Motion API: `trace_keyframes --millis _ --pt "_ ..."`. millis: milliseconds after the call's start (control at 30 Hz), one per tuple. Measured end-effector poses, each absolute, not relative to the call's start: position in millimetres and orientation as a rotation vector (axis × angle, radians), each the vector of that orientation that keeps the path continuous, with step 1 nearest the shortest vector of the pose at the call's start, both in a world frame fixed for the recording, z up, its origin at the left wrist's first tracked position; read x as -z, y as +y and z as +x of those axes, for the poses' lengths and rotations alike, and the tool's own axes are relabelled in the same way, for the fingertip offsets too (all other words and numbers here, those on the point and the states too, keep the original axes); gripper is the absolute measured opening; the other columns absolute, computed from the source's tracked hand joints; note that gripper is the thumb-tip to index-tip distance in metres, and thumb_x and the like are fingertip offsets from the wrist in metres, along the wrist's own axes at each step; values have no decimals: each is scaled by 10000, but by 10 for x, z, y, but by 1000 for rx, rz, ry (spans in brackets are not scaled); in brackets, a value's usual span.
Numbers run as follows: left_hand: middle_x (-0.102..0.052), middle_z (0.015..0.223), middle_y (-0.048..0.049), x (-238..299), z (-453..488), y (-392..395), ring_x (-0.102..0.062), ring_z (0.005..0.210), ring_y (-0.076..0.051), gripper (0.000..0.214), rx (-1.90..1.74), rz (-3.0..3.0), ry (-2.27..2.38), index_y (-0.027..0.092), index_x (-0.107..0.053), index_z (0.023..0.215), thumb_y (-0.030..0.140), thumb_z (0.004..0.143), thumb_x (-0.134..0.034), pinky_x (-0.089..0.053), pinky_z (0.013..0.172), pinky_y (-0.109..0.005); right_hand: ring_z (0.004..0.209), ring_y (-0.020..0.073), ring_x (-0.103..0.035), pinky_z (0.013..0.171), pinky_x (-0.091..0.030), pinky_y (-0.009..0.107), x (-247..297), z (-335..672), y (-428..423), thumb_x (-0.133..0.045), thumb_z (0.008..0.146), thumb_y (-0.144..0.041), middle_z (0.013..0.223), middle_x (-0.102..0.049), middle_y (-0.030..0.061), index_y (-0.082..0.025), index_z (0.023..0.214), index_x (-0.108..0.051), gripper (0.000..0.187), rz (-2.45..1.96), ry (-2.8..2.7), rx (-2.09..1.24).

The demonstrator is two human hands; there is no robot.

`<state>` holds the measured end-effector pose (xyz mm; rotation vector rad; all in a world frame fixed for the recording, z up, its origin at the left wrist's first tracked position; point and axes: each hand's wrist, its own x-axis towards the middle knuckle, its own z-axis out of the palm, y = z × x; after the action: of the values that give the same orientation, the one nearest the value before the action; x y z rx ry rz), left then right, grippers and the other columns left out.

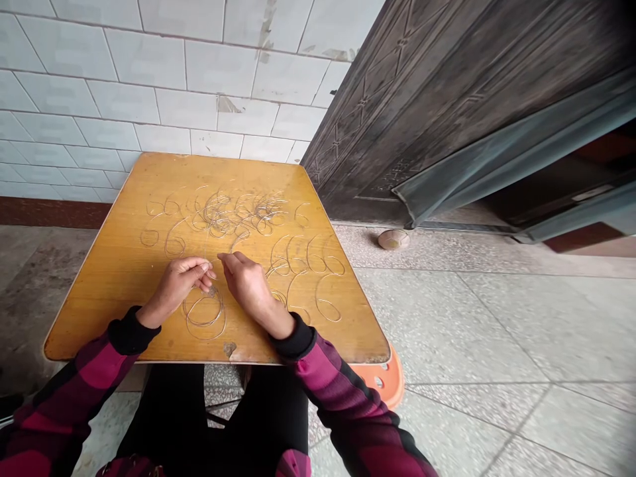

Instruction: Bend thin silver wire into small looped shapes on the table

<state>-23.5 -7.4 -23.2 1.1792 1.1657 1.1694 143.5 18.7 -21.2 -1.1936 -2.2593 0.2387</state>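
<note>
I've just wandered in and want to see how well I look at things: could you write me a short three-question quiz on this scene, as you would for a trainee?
1. True or false, of the left hand: it lies palm-down with its fingers spread wide.

2. Where is the densest tangle of wire loops? A: on the lap. B: on the floor. C: past the left hand, towards the tiled wall.

3. Fill in: below the tabletop, at its near right corner, part of an ______ coloured stool shows.

Key: 1 false, the fingers are bent in a pinch; 2 C; 3 orange.
</note>
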Motion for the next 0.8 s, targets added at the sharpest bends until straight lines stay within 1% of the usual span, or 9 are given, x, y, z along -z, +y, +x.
trace_keyframes --millis 200,300,367,433,533,633,800 --pt "-681 685 -58 240 -201 -61 -606 522 -135 223 -1165 1145 1188 138 -684 721 360 739 -670 -513 492 -263 720 148 -632 650 -467 234 182 1388 206 -452 904 -93 879 -677 109 -117 1111 -650 288 -1230 -2243 -281" --pt "-670 666 -53 252 -193 -58 -602 515 -132 225 -1155 1145 1185 136 -678 706 359 736 -674 -507 486 -259 719 150 -634 646 -467 239 160 1372 215 -457 897 -95 889 -679 111 -122 1106 -651 287 -1240 -2236 -303" --pt "-674 685 -55 252 -196 -59 -607 530 -132 224 -1170 1146 1183 136 -679 719 358 743 -670 -508 492 -255 721 150 -640 658 -476 248 146 1382 218 -450 899 -100 885 -684 116 -111 1069 -661 271 -1215 -2198 -357" --pt "-678 705 -55 238 -205 -60 -610 545 -131 223 -1200 1131 1181 137 -683 737 359 745 -669 -509 499 -251 673 138 -641 659 -490 254 144 1411 220 -454 909 -135 833 -690 101 -107 1042 -662 249 -1164 -2116 -510" --pt "-676 697 -53 202 -227 -56 -606 543 -128 236 -1212 1083 1180 133 -684 741 368 721 -692 -511 503 -251 542 114 -630 587 -510 245 181 1463 229 -488 913 -249 678 -672 34 -121 1088 -632 260 -1097 -1893 -937" --pt "-674 685 -54 182 -245 -47 -602 528 -128 271 -1178 1067 1190 126 -682 745 391 698 -718 -513 502 -260 511 119 -639 534 -525 242 245 1490 254 -538 874 -331 614 -654 3 -132 1069 -630 293 -1067 -1662 -1275" --pt "-697 748 -61 199 -258 -45 -619 560 -129 307 -1198 1120 1199 131 -689 816 419 714 -721 -528 532 -268 516 110 -634 534 -545 244 277 1481 294 -630 789 -389 631 -653 -7 -146 933 -650 283 -1038 -1467 -1426"
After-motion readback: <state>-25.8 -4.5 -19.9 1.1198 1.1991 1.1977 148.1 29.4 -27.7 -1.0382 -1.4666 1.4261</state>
